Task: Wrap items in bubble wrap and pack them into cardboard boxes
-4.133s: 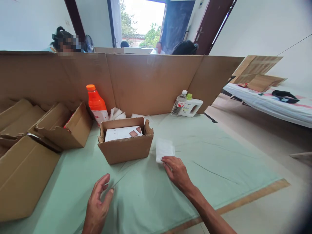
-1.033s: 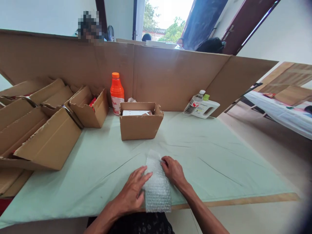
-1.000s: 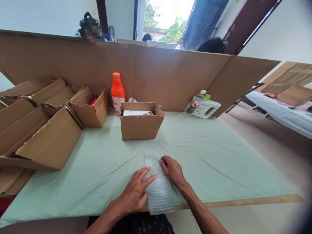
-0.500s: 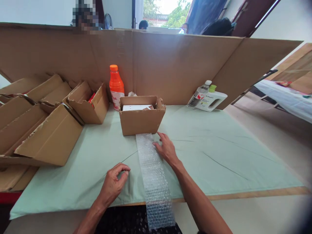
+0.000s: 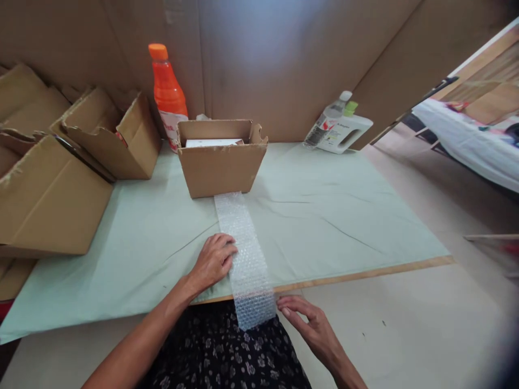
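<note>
A strip of clear bubble wrap (image 5: 247, 243) runs from the front of a small cardboard box (image 5: 225, 170) down over the table's front edge. Loosely bent, the fingers of my left hand (image 5: 214, 259) rest at the strip's left edge, on the cloth. My right hand (image 5: 312, 327) hangs off the table beside the strip's lower end. Its fingers are stretched and slightly apart, with nothing visible in them, and the tips are close to the wrap's right edge. Inside the box a white flat item (image 5: 213, 142) shows.
An orange bottle (image 5: 168, 92) stands behind the box. Open cardboard bins (image 5: 138, 135) line the left side. A clear bottle (image 5: 326, 124) and a white jug (image 5: 351, 132) stand at the back right, before a cardboard wall (image 5: 279, 70). Green cloth (image 5: 324, 200) covers the table.
My right hand has moved from the strip's far end to beyond the table's front edge. My left hand has moved up to the strip's left edge. The view has tilted down.
</note>
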`<action>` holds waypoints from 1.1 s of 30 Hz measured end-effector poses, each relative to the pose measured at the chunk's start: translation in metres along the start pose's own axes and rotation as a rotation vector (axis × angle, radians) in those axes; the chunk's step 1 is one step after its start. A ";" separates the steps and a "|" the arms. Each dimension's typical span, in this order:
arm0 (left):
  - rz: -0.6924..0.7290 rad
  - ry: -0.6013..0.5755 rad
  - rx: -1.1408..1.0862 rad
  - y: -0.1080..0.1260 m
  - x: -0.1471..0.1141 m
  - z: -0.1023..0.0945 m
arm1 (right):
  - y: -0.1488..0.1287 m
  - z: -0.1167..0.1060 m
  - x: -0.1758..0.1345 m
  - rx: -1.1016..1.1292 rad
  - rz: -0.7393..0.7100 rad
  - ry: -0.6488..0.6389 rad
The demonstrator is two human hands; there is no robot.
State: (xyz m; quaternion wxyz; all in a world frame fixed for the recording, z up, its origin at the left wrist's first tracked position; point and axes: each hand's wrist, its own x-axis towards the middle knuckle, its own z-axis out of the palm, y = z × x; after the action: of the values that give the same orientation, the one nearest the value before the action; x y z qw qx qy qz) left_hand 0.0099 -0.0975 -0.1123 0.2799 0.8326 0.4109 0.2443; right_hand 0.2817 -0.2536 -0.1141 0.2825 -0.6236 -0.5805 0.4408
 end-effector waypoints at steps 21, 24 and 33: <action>-0.365 0.155 -0.396 0.054 -0.059 -0.017 | -0.069 0.038 0.034 0.886 0.034 -0.151; -0.469 0.200 -0.326 0.043 -0.032 -0.002 | -0.059 0.038 0.043 0.509 -0.088 0.077; -0.469 0.188 -0.051 0.026 -0.029 0.012 | -0.048 0.035 0.066 -0.520 -0.648 0.075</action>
State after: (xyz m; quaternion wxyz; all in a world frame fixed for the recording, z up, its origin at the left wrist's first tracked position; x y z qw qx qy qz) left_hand 0.0163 -0.1376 -0.1087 0.3103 0.6808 0.6108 0.2590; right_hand 0.2244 -0.1872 -0.1027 0.2608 -0.4747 -0.8280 0.1449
